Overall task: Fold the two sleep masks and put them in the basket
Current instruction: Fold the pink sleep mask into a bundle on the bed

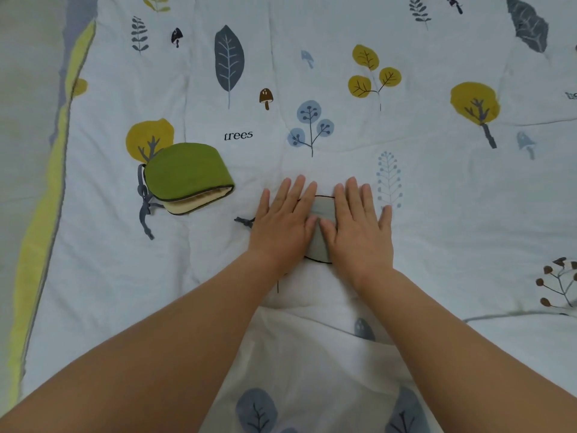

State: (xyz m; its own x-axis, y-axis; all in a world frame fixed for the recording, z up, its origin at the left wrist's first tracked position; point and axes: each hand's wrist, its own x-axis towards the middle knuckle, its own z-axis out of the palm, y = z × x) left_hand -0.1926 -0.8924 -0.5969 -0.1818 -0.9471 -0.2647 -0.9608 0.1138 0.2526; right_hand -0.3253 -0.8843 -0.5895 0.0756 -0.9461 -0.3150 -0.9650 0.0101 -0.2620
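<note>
- The left hand lies flat with its fingers spread. It grips nothing. It presses down on the left side of the grey mask.
- The right hand is flat and open too. It holds nothing. It presses on the right side of the same mask. The two thumbs almost touch in the middle.
- Only a strip of the grey mask shows between the hands. It has a thin dark red edge. I think it is folded over, but the hands hide most of it, so I cannot be sure.
- A grey strap pokes out just left of the left hand.
- The green mask lies well to the left on the quilt. It is bent in half, with its cream inside showing at the open edge. Its grey ties trail off its left end.
- I think the step now is pressing the grey mask's fold flat.
- No basket is in view.
- Next, I think the hands must pinch the grey mask so the fold stays shut, tuck the strap in, and find the basket. The green one looks springy and may pop open when lifted.
</note>
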